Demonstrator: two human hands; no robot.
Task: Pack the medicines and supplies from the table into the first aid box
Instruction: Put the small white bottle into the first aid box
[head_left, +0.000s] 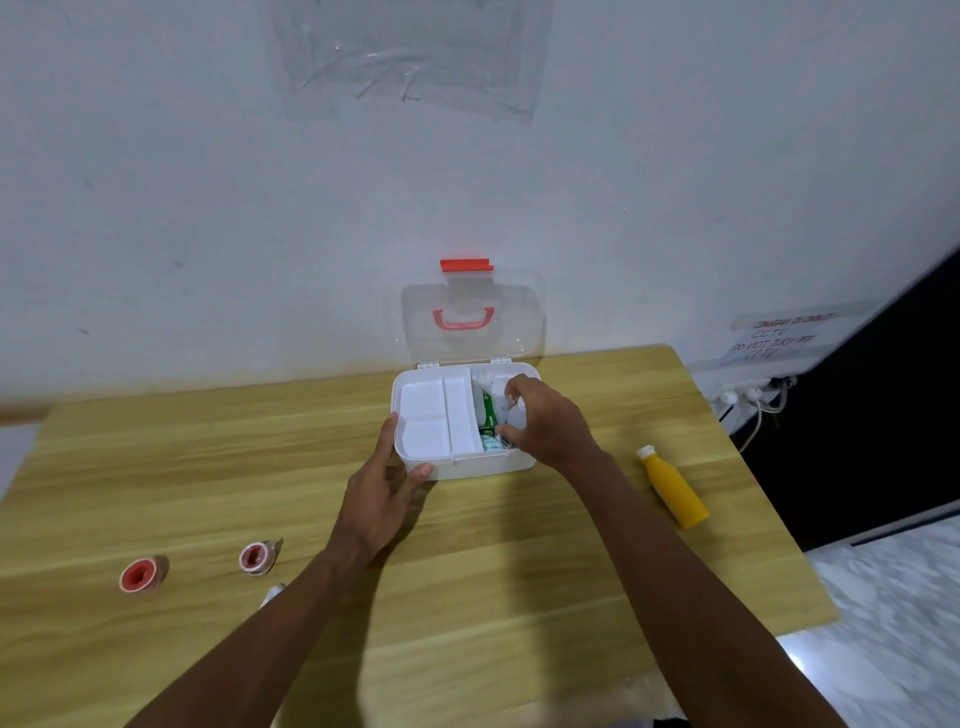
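- My left hand (388, 470) reaches fwd from lower left, forearm slanting across the desk (519, 545). Fingers spread apart, index along the left wall of the first aid box (467, 465), thumb tip touching its front-left corner. Nothing clamped in it.
- My right hand (545, 421) comes in from lower right, wrist bent down into the box's right compartment. Fingers curled around sth white there; can't tell what it is, or if I'm truly gripping it.
- Box sits at the desk's far edge by the wall. Clear lid (470, 317) stands upright, red handle and red latch on it.
- White tray (441, 415) fills the left part of the box.
- Green packet (488, 415) stands in the right part, just beside my right fingers. Its white lettering is too small to read.
- Yellow bottle (674, 488), white cap, lies on the desk right of the box, apart from it.
- Two tape rolls, one with a red core (137, 576) and one w/ a pinkish core (255, 557), lie front left, well apart from the box.
- Wall sign (779, 340) at right: "DO NOT TURN OFF CCTV"; upper line blurred.
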